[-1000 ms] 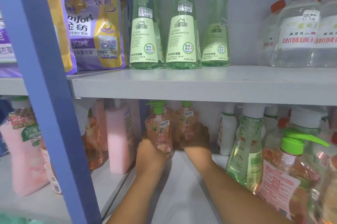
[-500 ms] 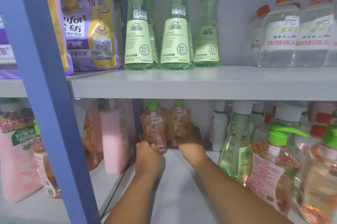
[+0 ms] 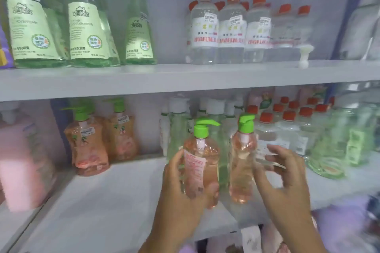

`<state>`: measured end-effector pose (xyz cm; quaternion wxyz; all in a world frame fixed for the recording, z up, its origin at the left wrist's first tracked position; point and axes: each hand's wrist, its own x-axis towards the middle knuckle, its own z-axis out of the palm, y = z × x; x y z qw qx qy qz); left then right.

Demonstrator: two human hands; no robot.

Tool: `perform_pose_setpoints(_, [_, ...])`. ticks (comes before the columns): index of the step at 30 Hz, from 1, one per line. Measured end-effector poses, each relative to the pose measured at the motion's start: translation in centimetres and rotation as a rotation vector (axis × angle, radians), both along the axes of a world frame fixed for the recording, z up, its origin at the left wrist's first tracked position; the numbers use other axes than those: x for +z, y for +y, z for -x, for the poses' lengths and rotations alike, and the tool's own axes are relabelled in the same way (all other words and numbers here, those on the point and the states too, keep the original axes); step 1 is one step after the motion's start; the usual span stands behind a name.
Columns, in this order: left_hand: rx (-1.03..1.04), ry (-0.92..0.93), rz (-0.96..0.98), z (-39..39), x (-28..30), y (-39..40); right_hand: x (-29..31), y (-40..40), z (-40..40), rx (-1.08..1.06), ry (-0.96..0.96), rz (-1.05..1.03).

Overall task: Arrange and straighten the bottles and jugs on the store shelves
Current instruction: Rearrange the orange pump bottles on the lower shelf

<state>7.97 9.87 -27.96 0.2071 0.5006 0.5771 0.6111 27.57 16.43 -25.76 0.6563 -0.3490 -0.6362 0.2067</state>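
In the head view, the left hand (image 3: 181, 187) is gripping a pink pump bottle (image 3: 200, 162) with a green pump top, fingers curled round its lower body, near the front edge of the lower shelf (image 3: 115, 197). The right hand (image 3: 285, 172) is reaching beside a second pink pump bottle (image 3: 242, 160), fingers spread; contact is blurred, so I cannot tell its hold. Two matching bottles (image 3: 102, 139) are standing toward the shelf's back left. Motion blur is smearing the clear red-capped bottles (image 3: 287, 127) behind.

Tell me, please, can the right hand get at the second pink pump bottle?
Probably yes: the right hand is open right beside that bottle, fingers nearly touching, nothing between; the left hand holds the other bottle.
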Motion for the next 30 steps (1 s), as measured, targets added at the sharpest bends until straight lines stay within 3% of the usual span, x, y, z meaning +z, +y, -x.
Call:
perform_pose_setpoints(3, [0.084, 0.049, 0.041, -1.6, -0.1, 0.8, -1.0, 2.3, -0.9, 0.287, -0.176, 0.311])
perform_pose_setpoints(6, [0.074, 0.04, 0.021, -1.0, -0.2, 0.9, -1.9, 3.3, -0.3, 0.298, -0.301, 0.383])
perform_pose_setpoints(10, [0.099, 0.007, 0.013, 2.1, -0.2, -1.1, -1.7, 2.8, 2.0, 0.176, -0.428, 0.343])
perform_pose_setpoints(15, [0.286, 0.078, 0.023, 7.7, -1.1, -4.1, -1.6, -0.3, 7.5, 0.303, -0.433, 0.276])
perform_pose_setpoints(21, [0.38, 0.124, 0.099, 14.7, -0.2, -6.6, -1.6, -2.4, 15.4, 0.295, -0.489, 0.211])
perform_pose_setpoints(30, [0.602, 0.136, 0.037, 18.1, 1.0, -6.3, 0.2, -2.1, 24.8, 0.122, -0.645, 0.261])
